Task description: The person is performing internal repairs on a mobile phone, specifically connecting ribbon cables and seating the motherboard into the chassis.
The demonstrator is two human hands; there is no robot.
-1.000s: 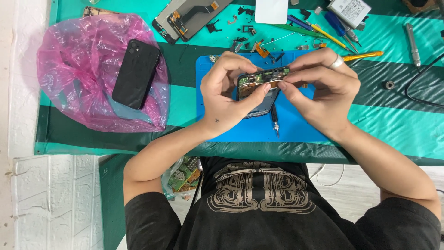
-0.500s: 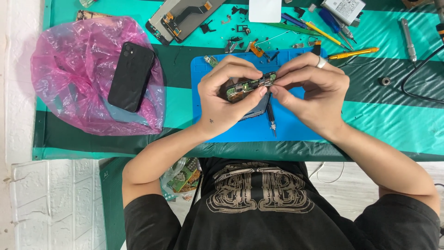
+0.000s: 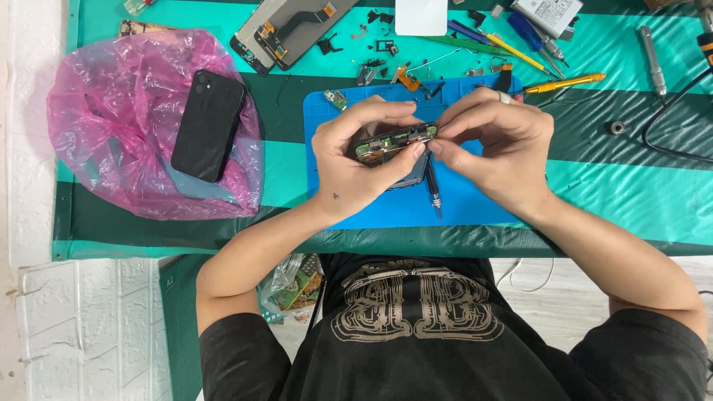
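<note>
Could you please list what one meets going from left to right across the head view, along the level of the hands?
Pink plastic bag → black phone → left hand → circuit board → right hand → small metal ring → black cable.

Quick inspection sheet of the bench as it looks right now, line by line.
Surface: green striped table cover, blue work mat.
Job's things: opened phone body with circuit board, held over the mat.
Clutter: black phone on pink plastic bag; screen panel, screwdrivers, small parts.
Hands: left hand and right hand both grip the phone body.
Cables: black cable, right edge.
Surroundings: white brick wall.
</note>
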